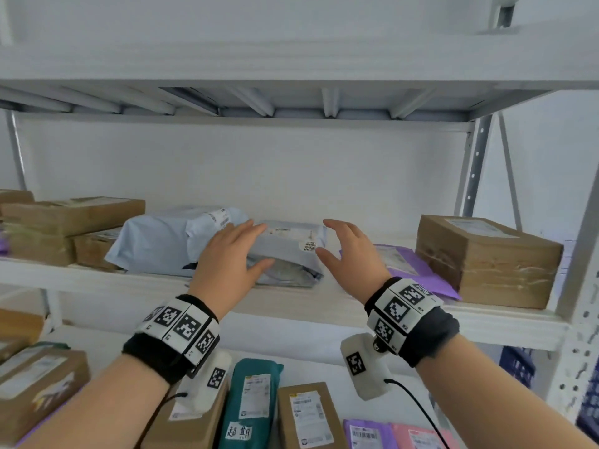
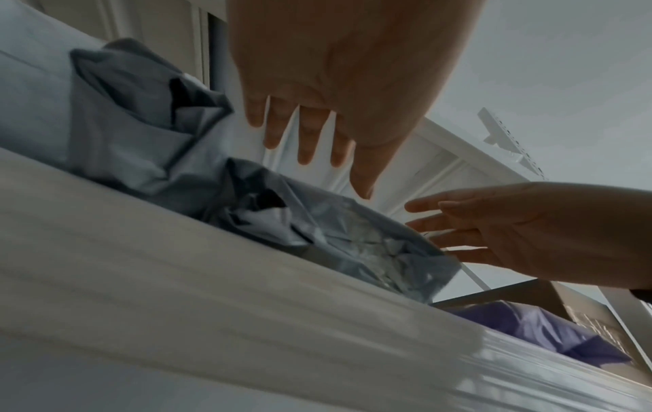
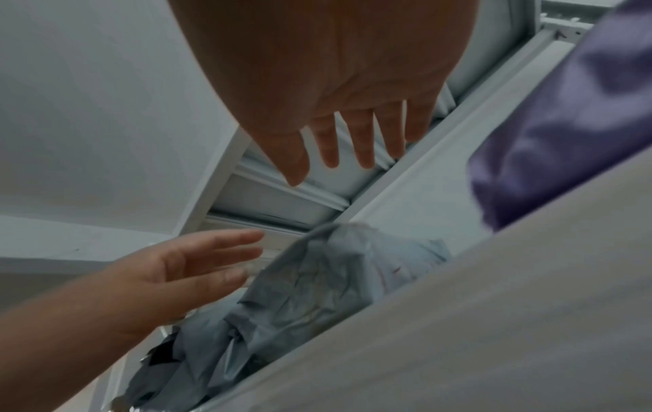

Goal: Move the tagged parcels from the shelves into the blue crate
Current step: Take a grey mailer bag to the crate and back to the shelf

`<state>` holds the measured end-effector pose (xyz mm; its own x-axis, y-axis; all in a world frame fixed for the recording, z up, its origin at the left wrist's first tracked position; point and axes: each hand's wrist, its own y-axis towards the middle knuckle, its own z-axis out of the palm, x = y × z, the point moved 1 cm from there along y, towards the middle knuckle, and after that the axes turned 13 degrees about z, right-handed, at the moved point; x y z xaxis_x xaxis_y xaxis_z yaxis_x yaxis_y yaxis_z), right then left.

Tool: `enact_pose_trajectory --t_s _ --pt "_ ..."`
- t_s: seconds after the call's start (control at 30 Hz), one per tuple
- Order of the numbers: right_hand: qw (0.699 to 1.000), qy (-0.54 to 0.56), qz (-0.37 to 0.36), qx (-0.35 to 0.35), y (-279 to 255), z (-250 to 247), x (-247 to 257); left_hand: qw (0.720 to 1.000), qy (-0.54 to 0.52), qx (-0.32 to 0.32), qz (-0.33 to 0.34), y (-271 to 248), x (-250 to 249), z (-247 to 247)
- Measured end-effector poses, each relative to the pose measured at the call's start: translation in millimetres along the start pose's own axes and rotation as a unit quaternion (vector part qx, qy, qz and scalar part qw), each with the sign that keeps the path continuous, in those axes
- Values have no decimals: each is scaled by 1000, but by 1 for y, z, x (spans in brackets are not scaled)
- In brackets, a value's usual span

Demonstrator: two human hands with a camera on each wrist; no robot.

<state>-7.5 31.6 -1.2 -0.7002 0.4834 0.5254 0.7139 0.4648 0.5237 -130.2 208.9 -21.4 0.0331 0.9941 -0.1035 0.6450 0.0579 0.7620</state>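
Note:
A crumpled grey poly parcel [image 1: 288, 251] with a round handwritten tag [image 1: 307, 245] lies on the middle shelf [image 1: 291, 303]. My left hand [image 1: 264, 244] hovers over its left end with the fingers spread and straight. My right hand [image 1: 324, 238] is open just off its right end, palm facing the parcel. Neither hand grips it. From the left wrist view, the left hand [image 2: 335, 172] hangs above the parcel [image 2: 352, 237] and the right hand [image 2: 458, 231] is beside it. The right wrist view shows the right hand [image 3: 328, 172] above the same parcel [image 3: 310, 281].
A larger pale blue bag [image 1: 162, 244] and cardboard boxes [image 1: 64, 222] sit to the left. To the right are a purple mailer [image 1: 411, 264] and a taped box [image 1: 486, 260]. On the lower shelf lie a teal tagged parcel [image 1: 251, 403] and more boxes. A blue crate [image 1: 517, 364] shows low right.

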Motion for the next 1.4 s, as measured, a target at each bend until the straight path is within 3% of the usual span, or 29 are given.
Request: enact_pose_trajectory --t_s 0.2,0.33,0.5,0.63,0.83,1.13,1.4 --pt "993 57 107 14 7 31 23 999 -11 42 19 12 36 -11" --pt "988 72 139 17 8 43 24 997 -13 73 30 17 42 -7" --pt "976 74 188 76 4 49 18 990 46 125 40 16 41 -6" --pt "975 41 203 83 2 50 17 976 134 164 59 14 41 -5" --pt "978 30 197 59 0 51 20 971 145 182 60 15 34 -7" --pt "980 71 187 17 -3 49 15 979 143 139 29 13 23 -3" --pt "971 179 158 -31 -11 36 20 997 15 -4 71 16 23 -4"
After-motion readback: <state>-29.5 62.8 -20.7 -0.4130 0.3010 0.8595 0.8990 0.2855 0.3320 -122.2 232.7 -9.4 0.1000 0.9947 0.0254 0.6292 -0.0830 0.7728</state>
